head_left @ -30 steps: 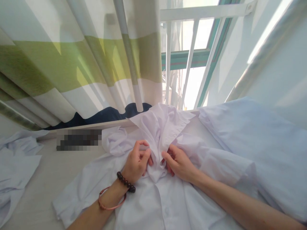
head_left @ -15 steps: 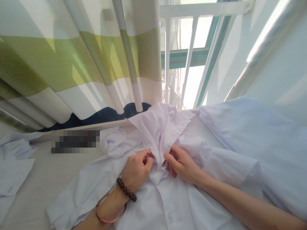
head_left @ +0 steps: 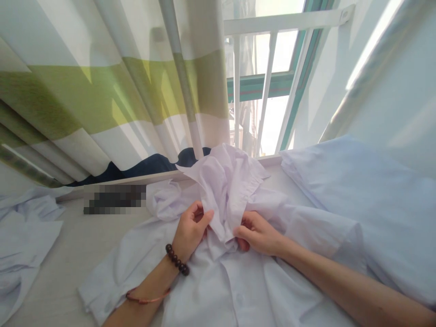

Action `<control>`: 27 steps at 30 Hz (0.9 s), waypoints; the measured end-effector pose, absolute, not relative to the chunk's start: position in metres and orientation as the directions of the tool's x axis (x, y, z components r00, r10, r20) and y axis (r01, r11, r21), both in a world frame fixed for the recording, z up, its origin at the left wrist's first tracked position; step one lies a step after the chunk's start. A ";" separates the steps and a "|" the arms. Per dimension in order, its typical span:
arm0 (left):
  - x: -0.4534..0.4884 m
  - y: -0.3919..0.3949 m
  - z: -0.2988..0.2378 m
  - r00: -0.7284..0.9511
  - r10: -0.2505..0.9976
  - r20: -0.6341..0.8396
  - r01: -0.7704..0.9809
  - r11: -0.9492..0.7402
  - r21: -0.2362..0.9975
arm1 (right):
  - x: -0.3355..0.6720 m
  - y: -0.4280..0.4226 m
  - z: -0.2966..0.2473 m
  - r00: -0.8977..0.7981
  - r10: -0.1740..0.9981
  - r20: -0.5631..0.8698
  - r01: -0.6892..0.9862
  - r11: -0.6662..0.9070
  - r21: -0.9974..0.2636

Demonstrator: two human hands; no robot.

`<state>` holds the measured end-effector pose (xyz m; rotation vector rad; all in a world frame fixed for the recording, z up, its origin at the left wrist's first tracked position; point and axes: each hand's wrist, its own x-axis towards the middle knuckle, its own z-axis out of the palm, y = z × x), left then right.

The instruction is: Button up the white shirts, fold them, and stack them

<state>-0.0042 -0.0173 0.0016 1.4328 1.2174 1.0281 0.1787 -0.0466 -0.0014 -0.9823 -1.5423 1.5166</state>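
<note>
A white shirt (head_left: 252, 281) lies spread in front of me, its button placket running down toward the bottom edge. Its collar area is bunched up in the middle. My left hand (head_left: 193, 225), with a dark bead bracelet and a copper bangle on the arm, pinches the left edge of the bunched cloth between thumb and fingers. On the other side, my right hand (head_left: 257, 232) grips the right edge of the same cloth. Folds of fabric hide some fingertips of both hands.
More white garments lie at the far left (head_left: 23, 250) and a folded white cloth (head_left: 361, 190) at the right. A pixelated dark object (head_left: 116, 199) rests on the pale surface (head_left: 64, 272). Behind are a striped curtain (head_left: 143, 91) and white window bars (head_left: 286, 20).
My left hand has moved slightly up and left and its thumb now presses on the cloth edge. My right hand stays nearly in place. The view has shifted a little.
</note>
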 end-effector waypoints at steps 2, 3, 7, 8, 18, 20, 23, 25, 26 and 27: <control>-0.005 -0.019 0.000 0.189 0.982 0.008 0.105 -0.028 0.994 | 0.178 -0.044 -0.002 -0.355 0.933 -0.060 -0.010 -0.068 -0.998; -0.004 -0.020 0.001 0.221 0.975 -0.009 0.070 -0.007 0.998 | 0.177 -0.042 -0.003 -0.311 0.946 -0.089 -0.024 -0.101 -0.995; -0.003 -0.022 0.006 0.296 0.954 -0.042 -0.061 0.063 0.996 | 0.176 -0.039 -0.008 -0.209 0.971 -0.114 -0.025 -0.122 -0.992; -0.003 -0.023 0.008 0.304 0.952 -0.042 -0.083 0.071 0.994 | 0.177 -0.039 -0.009 -0.217 0.971 -0.104 -0.014 -0.109 -0.994; -0.005 -0.026 0.006 0.339 0.935 -0.102 -0.069 0.133 0.989 | 0.182 -0.043 -0.002 -0.350 0.927 -0.137 0.092 -0.111 -0.989; -0.003 -0.024 0.003 0.287 0.953 -0.102 -0.027 0.114 0.993 | 0.182 -0.041 -0.002 -0.326 0.931 -0.167 0.052 -0.159 -0.986; -0.001 -0.022 0.001 0.240 0.969 -0.052 0.003 0.053 0.999 | 0.182 -0.038 -0.003 -0.251 0.937 -0.243 -0.067 -0.267 -0.961; 0.001 -0.022 0.000 0.247 0.969 -0.009 -0.017 0.014 1.000 | 0.181 -0.037 -0.005 -0.209 0.941 -0.265 -0.157 -0.300 -0.941; 0.001 -0.022 0.000 0.255 0.967 0.005 -0.029 0.003 1.000 | 0.180 -0.037 -0.005 -0.184 0.947 -0.261 -0.193 -0.296 -0.936; 0.001 -0.022 0.000 0.264 0.965 0.011 -0.039 -0.001 0.999 | 0.180 -0.037 -0.006 -0.156 0.956 -0.250 -0.214 -0.279 -0.936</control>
